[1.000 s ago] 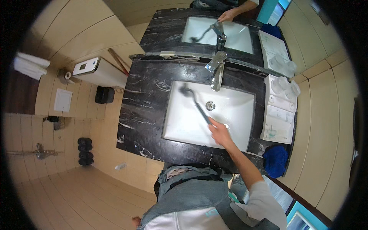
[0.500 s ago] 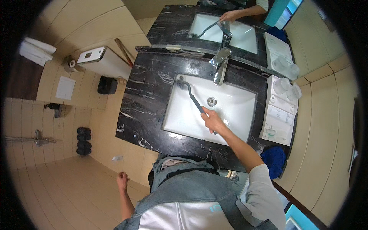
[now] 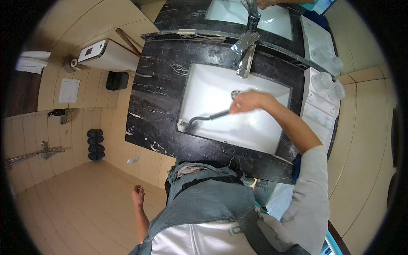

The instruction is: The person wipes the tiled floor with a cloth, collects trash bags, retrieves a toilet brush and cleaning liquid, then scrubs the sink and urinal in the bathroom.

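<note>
I can make out teal lettering (image 3: 235, 230) on the near white top (image 3: 176, 238), by the grey apron strap (image 3: 251, 229).

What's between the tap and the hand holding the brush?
In the head view, white sink and the round metal drain lie between the tap and the right hand, which partly hides the drain.

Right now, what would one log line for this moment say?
Right hand: holding brush | Brush head: near left corner of sink | Left hand: away from sink | Faucet: behind sink
</note>
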### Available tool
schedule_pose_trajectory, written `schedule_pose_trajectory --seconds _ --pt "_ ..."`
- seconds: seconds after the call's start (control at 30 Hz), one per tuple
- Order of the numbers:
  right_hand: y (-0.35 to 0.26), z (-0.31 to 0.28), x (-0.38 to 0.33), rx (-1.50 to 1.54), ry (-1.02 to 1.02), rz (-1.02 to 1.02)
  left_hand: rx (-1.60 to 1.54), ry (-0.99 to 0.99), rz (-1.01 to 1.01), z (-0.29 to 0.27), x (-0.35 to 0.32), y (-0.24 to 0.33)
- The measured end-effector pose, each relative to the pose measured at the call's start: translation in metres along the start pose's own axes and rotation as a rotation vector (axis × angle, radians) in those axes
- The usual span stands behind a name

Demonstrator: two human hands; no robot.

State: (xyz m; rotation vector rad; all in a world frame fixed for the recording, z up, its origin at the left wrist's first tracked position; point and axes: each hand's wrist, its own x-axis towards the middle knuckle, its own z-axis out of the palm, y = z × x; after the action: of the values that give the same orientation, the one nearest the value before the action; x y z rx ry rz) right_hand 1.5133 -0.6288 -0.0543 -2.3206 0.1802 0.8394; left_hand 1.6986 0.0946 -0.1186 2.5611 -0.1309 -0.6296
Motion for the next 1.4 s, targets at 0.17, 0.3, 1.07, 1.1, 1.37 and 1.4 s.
schedule_pose_trajectory --seconds 0.17,0.3,1.07,1.1,1.37,1.4 --pt "-0.023 -0.002 0.045 -0.205 0.071 -0.131 -0.017 0.044 -0.036 -0.004 0.000 0.044" --pt "-0.018 0.058 -0.013 -0.021 0.055 -0.097 -0.082 -0.044 -0.214 0.013 -0.017 0.016" --pt "0.001 0.098 0.082 1.593 0.514 0.126 0.145 -0.189 0.269 0.028 0.117 0.112" --pt "0.001 0.101 0.069 1.687 0.531 0.118 -0.043 -0.206 0.190 0.020 0.123 0.098" --pt "0.021 0.157 -0.042 1.943 1.142 0.635 -0.520 0.083 -0.293 -0.045 0.030 -0.048" --pt "0.018 0.156 -0.033 1.974 1.126 0.543 -0.474 0.094 -0.288 -0.044 0.025 -0.053"
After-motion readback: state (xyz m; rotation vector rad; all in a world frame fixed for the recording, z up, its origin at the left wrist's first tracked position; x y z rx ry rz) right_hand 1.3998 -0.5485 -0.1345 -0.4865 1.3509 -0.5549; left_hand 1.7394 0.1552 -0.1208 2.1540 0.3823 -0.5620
